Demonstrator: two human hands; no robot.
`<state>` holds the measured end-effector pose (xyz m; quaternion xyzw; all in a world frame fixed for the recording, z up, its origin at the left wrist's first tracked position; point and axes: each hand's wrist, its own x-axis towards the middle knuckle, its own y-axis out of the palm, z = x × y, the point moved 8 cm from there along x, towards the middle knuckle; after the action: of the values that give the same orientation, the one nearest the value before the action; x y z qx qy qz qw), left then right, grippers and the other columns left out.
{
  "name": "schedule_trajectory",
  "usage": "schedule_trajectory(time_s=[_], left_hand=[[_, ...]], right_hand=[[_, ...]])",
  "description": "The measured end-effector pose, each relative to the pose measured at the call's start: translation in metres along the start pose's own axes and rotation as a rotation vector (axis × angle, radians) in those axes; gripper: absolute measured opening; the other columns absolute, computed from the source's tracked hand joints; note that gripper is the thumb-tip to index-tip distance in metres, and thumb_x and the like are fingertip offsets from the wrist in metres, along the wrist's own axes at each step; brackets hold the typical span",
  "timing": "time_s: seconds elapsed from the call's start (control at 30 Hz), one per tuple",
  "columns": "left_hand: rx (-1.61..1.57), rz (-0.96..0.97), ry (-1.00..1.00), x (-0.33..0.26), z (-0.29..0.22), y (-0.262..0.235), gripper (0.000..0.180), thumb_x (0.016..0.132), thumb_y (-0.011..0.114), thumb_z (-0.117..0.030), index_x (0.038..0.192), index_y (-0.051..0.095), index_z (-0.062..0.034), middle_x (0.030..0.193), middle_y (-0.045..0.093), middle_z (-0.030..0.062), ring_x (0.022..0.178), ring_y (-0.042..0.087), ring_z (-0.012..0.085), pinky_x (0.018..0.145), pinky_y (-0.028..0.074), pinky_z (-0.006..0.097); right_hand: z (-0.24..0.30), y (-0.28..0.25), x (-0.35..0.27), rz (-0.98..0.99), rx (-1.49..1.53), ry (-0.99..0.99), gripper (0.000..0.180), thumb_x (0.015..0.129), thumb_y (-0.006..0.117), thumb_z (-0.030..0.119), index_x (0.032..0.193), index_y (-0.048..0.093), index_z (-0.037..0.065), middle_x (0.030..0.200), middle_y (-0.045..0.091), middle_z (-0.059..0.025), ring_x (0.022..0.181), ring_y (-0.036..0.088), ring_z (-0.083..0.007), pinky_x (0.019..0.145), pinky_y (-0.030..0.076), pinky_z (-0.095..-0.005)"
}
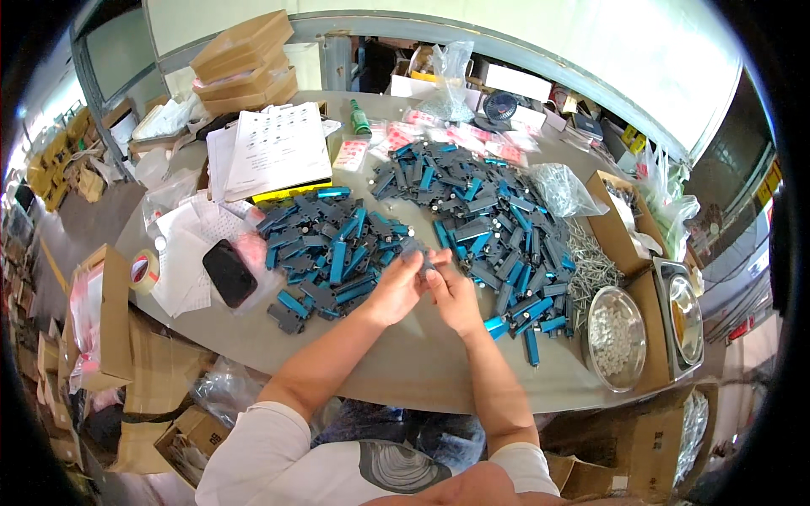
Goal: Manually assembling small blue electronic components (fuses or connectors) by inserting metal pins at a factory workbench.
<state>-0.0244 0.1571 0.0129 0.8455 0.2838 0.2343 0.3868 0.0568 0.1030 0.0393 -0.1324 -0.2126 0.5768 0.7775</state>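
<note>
My left hand (395, 288) and my right hand (453, 297) meet over the middle of the table, fingers closed together around a small dark grey plastic part (413, 245). Fingers cover most of that part, so its full shape is hidden. Just left of my hands lies a heap of dark grey and blue plastic parts (339, 260), several with a small round silvery piece at one end. A larger heap of similar parts (506, 228) spreads from the far middle to the right of my hands.
Long metal screws (592, 268) lie right of the larger heap, beside a steel bowl (621, 389) of small white pieces. Farther right is a scale (683, 358). On the left are a black phone (229, 273), a tape roll (144, 271) and papers (278, 152). A green bottle (360, 118) stands behind.
</note>
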Motion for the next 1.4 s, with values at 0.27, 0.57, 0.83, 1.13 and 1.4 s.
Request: schedule_trajectory(time_s=[0.27,0.57,0.83,1.13,1.4], left_hand=[[0.231,-0.267,-0.019,0.000,-0.005,-0.034,0.029,0.095,0.052,-0.024,0.119,0.044,-0.0101,0.116,0.058,0.0112,0.097,0.060,0.0196,0.075,0.048,0.029],[-0.107,-0.328,0.334,0.000,-0.049,-0.043,0.042,0.087,0.057,-0.002,0.124,0.038,-0.0051,0.138,0.037,0.0127,0.121,0.046,0.0239,0.097,0.043,0.032],[0.101,-0.104,-0.131,-0.006,0.024,-0.012,0.040,0.095,0.051,-0.030,0.128,0.037,-0.0126,0.114,0.052,0.0046,0.106,0.053,0.0176,0.090,0.044,0.040],[0.174,-0.279,-0.274,-0.010,0.032,-0.021,0.021,0.097,0.046,-0.031,0.114,0.043,-0.0192,0.107,0.059,0.0048,0.100,0.056,0.0181,0.084,0.044,0.044],[0.201,-0.277,-0.302,-0.012,0.028,-0.015,0.030,0.095,0.048,-0.029,0.121,0.038,-0.0198,0.112,0.059,0.0080,0.100,0.058,0.0220,0.082,0.045,0.040]], right_hand=[[-0.035,-0.077,0.003,-0.311,-0.914,-0.039,0.028,0.070,0.062,0.010,0.098,0.063,0.013,0.096,0.064,-0.0063,0.098,0.055,-0.0293,0.082,0.042,-0.0443],[-0.023,-0.077,0.007,-0.297,-0.740,-0.120,0.024,0.067,0.067,0.008,0.091,0.063,0.010,0.090,0.065,-0.0085,0.089,0.059,-0.0290,0.077,0.043,-0.0425],[0.027,-0.023,0.004,-0.126,-0.220,-0.336,0.021,0.070,0.071,0.007,0.088,0.063,0.000,0.085,0.065,-0.0142,0.080,0.063,-0.0289,0.071,0.049,-0.0340],[-0.061,-0.086,0.023,-0.510,-1.050,-0.045,0.039,0.074,0.067,0.021,0.111,0.059,0.010,0.116,0.059,-0.0034,0.110,0.050,-0.0249,0.092,0.032,-0.0542],[-0.051,-0.080,0.030,-0.497,-1.022,-0.096,0.012,0.073,0.064,0.019,0.082,0.060,0.013,0.086,0.063,0.0009,0.091,0.058,-0.0198,0.092,0.029,-0.0534]])
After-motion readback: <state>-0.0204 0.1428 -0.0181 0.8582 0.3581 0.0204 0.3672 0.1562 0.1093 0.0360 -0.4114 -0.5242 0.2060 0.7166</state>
